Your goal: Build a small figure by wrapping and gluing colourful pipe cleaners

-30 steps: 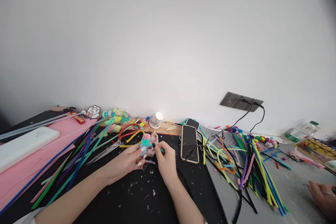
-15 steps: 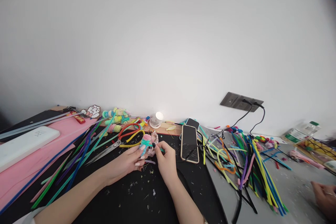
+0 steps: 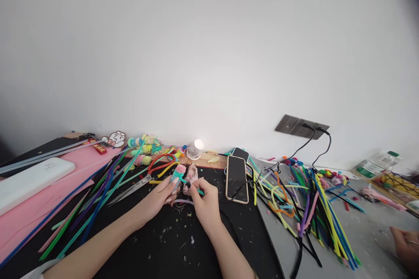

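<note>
Between the fingers of my left hand is a small pipe-cleaner figure, pink at the top and turquoise below. My right hand pinches a turquoise pipe cleaner whose near end runs to the figure; its other end pokes out past my fingers. Behind my right fingertips, on the black mat, stands a pale pink mottled object that I cannot identify. A lilac pipe cleaner lies just below the hands. Scissors with red handles lie beyond my left hand.
Two phones, the nearer one in a pale case, lie right of my hands. A paper cup stands by the wall. Pipe cleaners spread over the right side, near another person's hand. A white box rests on pink sheets.
My left hand has moved slightly left and tilted the figure, opening a gap from my right hand. The turquoise strand now shows stretched between them.
</note>
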`<action>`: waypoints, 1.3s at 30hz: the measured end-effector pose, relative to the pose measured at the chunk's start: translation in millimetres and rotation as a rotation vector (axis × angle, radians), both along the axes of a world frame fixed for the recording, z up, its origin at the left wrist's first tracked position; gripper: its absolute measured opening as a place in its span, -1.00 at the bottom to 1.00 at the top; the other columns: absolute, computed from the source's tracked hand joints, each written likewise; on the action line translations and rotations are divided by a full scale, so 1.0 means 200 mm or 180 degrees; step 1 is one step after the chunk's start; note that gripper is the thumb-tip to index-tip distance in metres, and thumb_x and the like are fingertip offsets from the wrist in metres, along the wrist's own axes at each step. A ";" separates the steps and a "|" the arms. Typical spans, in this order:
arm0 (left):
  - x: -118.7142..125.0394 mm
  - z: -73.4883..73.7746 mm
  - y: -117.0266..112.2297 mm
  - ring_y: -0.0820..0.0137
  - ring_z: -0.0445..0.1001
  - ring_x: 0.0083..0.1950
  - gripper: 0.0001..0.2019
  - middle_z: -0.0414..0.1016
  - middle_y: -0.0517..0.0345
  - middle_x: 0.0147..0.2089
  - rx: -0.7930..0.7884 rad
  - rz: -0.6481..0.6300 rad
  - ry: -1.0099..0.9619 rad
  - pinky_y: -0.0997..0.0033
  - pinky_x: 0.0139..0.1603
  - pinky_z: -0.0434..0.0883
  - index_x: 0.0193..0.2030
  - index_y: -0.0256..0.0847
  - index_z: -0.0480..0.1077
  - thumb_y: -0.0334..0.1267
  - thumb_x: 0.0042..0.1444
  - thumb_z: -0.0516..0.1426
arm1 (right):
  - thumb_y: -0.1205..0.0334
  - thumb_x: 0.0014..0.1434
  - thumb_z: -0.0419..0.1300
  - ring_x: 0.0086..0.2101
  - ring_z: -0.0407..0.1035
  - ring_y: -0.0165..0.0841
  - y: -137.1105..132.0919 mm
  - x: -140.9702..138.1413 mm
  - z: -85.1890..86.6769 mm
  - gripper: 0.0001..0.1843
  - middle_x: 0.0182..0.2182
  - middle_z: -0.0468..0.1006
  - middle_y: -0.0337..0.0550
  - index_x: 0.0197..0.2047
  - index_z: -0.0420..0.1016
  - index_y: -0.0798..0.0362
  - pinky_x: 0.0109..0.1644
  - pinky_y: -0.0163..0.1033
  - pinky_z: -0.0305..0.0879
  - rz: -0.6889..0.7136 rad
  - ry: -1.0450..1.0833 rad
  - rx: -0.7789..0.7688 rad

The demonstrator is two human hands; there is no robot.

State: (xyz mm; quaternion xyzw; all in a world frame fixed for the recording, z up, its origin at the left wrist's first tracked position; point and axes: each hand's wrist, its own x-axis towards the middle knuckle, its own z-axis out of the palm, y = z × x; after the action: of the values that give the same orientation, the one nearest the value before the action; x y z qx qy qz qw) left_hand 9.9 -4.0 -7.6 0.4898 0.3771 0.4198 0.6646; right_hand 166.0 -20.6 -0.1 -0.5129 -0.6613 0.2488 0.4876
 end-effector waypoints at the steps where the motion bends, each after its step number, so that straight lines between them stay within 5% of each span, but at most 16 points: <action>1: 0.00 -0.01 0.01 0.48 0.07 -0.50 -0.60 0.14 0.33 -0.49 0.0106 0.0080 0.0100 0.43 -0.39 0.21 -0.31 -0.16 0.33 0.17 0.05 0.11 | 0.28 0.14 0.08 -0.54 0.24 -0.41 -0.01 0.00 0.00 -0.75 -0.62 0.40 -0.28 -0.55 0.38 0.07 -0.42 -0.34 0.11 0.0029 -0.0087 0.0060; 7: -0.03 -0.06 0.03 0.39 0.20 -0.46 -0.75 0.24 0.28 -0.53 0.0752 0.0442 0.0588 0.40 -0.38 0.18 -0.36 -0.12 0.36 0.02 0.11 0.13 | 0.32 0.20 0.02 -0.49 0.27 -0.39 -0.07 -0.03 0.00 -0.76 -0.54 0.42 -0.22 -0.48 0.39 0.04 -0.38 -0.32 0.14 0.0371 -0.0565 0.0561; 11: -0.03 -0.06 0.03 0.40 0.19 -0.45 -0.73 0.24 0.29 -0.52 0.0490 0.0438 0.0299 0.41 -0.38 0.18 -0.33 -0.13 0.36 0.03 0.08 0.15 | 0.29 0.19 0.07 -0.47 0.29 -0.37 -0.07 -0.02 0.01 -0.84 -0.51 0.45 -0.22 -0.40 0.43 0.03 -0.36 -0.31 0.18 0.0503 -0.0750 0.0612; 13: -0.03 -0.03 0.03 0.45 0.15 -0.47 -0.69 0.19 0.32 -0.50 0.0140 0.0389 -0.0011 0.44 -0.39 0.20 -0.33 -0.15 0.33 0.08 0.09 0.12 | 0.29 0.11 0.14 -0.40 0.32 -0.34 -0.05 -0.01 0.02 -0.94 -0.45 0.47 -0.20 -0.32 0.45 0.03 -0.30 -0.29 0.21 0.0303 -0.0827 0.0615; 19: -0.03 0.03 0.02 0.58 0.07 -0.52 -0.77 0.15 0.33 -0.44 -0.0602 0.0086 -0.1201 0.51 -0.39 0.29 -0.33 -0.19 0.30 -0.07 0.14 0.16 | 0.34 -0.03 0.16 -0.10 0.30 -0.13 0.01 0.05 0.02 -0.61 -0.11 0.46 -0.04 -0.06 0.40 0.02 -0.07 -0.11 0.17 -0.0810 -0.1384 0.0036; 27: -0.05 0.04 0.02 0.59 0.03 -0.55 -0.83 0.07 0.34 -0.47 -0.1020 -0.0338 -0.1689 0.53 -0.43 0.30 -0.08 -0.19 0.37 -0.23 0.22 0.11 | 0.39 -0.10 0.12 -0.11 0.31 -0.05 0.03 0.07 -0.05 -0.54 -0.15 0.48 0.00 -0.06 0.42 0.02 -0.08 -0.01 0.10 -0.1013 -0.2036 -0.0598; 34: -0.06 0.07 0.02 0.58 0.06 -0.54 -0.77 0.07 0.34 -0.47 -0.1044 -0.0368 -0.1874 0.50 -0.43 0.32 -0.06 -0.19 0.35 -0.13 0.24 0.07 | 0.32 0.05 0.13 -0.19 0.36 -0.14 0.04 0.08 0.00 -0.74 -0.22 0.54 -0.05 -0.14 0.46 0.06 -0.12 -0.13 0.18 -0.0911 -0.1199 -0.0163; 39: -0.06 0.05 0.04 0.60 0.02 -0.57 -0.81 0.09 0.35 -0.49 -0.0903 -0.0194 -0.1851 0.50 -0.42 0.33 -0.31 -0.21 0.34 -0.14 0.23 0.09 | 0.19 0.17 0.12 -0.32 0.40 -0.27 0.05 0.08 -0.01 -0.81 -0.34 0.54 -0.12 -0.22 0.49 0.08 -0.22 -0.25 0.28 -0.0320 -0.0086 0.0138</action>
State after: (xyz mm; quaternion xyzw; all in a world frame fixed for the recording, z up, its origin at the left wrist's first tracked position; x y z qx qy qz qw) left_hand -1.8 4.2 3.3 0.2629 0.2113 0.4653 0.8184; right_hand 182.4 -10.5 -1.3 -0.5382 -0.6464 0.2027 0.5015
